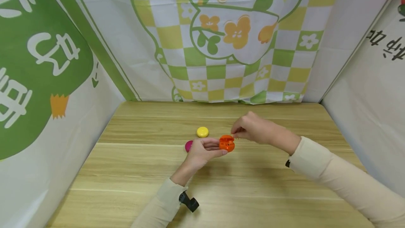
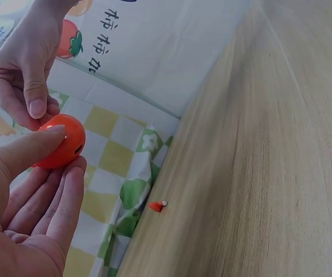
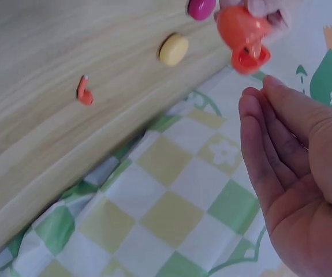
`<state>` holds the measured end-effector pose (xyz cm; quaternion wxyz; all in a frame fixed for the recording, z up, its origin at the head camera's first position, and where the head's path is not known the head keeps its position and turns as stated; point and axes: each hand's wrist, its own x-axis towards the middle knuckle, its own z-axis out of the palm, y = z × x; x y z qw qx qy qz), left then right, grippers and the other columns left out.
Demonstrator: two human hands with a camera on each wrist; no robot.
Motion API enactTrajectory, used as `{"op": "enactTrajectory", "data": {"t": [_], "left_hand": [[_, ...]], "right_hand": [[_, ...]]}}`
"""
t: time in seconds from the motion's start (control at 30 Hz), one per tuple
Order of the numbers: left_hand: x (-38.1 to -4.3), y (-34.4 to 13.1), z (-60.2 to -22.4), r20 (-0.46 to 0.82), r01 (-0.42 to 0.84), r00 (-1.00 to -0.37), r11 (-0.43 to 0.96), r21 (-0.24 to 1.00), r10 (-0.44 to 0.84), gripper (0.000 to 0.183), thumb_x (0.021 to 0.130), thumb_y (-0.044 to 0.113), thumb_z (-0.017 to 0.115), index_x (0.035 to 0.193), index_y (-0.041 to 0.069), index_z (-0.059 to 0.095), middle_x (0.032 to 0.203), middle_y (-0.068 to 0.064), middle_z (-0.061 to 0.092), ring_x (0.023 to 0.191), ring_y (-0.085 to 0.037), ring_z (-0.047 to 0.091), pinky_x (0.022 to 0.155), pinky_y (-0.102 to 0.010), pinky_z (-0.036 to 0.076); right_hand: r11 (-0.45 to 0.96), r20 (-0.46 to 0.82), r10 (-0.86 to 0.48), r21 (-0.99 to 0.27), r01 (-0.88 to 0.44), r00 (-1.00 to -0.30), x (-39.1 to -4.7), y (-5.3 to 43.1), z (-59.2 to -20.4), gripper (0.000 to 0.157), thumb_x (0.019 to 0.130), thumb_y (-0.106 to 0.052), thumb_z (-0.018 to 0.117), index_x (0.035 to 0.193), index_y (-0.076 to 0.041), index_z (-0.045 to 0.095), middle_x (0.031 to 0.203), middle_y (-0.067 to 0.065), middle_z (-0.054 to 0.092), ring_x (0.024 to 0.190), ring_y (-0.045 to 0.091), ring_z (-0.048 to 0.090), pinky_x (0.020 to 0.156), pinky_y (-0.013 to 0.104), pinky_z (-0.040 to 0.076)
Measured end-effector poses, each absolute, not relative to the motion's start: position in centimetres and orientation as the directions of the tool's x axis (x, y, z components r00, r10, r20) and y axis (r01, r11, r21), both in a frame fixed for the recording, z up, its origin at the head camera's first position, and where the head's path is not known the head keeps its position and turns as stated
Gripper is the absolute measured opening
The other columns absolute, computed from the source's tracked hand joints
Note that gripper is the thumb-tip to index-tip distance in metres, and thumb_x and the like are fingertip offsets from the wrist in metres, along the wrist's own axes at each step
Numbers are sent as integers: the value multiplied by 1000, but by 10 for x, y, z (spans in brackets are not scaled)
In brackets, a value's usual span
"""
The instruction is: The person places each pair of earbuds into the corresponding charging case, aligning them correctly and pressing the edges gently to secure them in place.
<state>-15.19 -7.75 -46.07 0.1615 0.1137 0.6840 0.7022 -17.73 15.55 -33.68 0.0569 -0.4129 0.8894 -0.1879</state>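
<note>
Between thumb and fingers my left hand point(image 1: 202, 152) holds a small round orange earbud case point(image 1: 227, 147), its lid raised. The left wrist view shows the thumb on top of the case point(image 2: 73, 138) and fingers beneath it. My right hand point(image 1: 253, 129) is just right of the case, fingertips drawn together close to its opening. In the right wrist view those fingertips point(image 3: 264, 83) are near the case's rim; I cannot tell whether they pinch something small. An orange earbud point(image 3: 84, 92) lies on the table, also visible in the left wrist view point(image 2: 157, 205).
A yellow round case point(image 1: 202, 132) sits on the wooden table point(image 1: 152, 171) behind the left hand. Partly hidden by that hand is a magenta round case point(image 1: 188, 146). A checked cloth point(image 1: 218, 76) hangs at the table's back edge, with printed panels on both sides.
</note>
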Motion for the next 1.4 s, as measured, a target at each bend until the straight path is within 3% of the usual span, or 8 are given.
{"op": "enactTrajectory", "data": {"t": [0.17,0.5,0.73,1.13,1.4], "left_hand": [[-152,-78,-461,-73,-81,-926,-7,997,370,35,86,9,88,118,-1,76,118,-15,80,105,-22,79,91,-31,65],[-152,-79,-461,-91,-97,-927,0,995,363,36,86,10,88,118,-1,76,119,-15,79,106,-22,78,92,-31,65],[-153,-80,-460,-94,-99,-928,5,995,361,36,86,12,88,118,0,76,118,-15,80,106,-22,78,93,-31,65],[-152,-81,-458,-95,-104,-925,-2,995,368,37,87,10,87,120,-1,75,118,-16,79,105,-20,78,93,-31,65],[-152,-81,-459,-90,-96,-926,3,995,366,37,87,9,88,120,-1,75,118,-16,79,105,-20,78,92,-31,65]], "right_hand": [[584,63,-743,-425,-692,-666,-190,165,-336,4,95,-4,77,94,-5,81,89,6,81,77,8,74,70,22,63],[714,-43,-616,-452,-534,-787,-217,182,-357,7,96,-12,79,99,-6,82,95,7,81,82,13,76,75,30,65],[734,-38,-576,-463,-497,-817,-232,187,-384,10,94,-12,80,98,-2,82,94,10,81,84,17,77,78,34,66],[742,-71,-487,-559,-370,-870,-245,193,-433,22,95,-9,78,111,6,78,105,17,81,95,25,77,87,40,66],[734,-58,-445,-595,-327,-893,-248,197,-453,23,95,-11,79,110,6,79,104,18,81,96,27,77,84,40,66]]}}
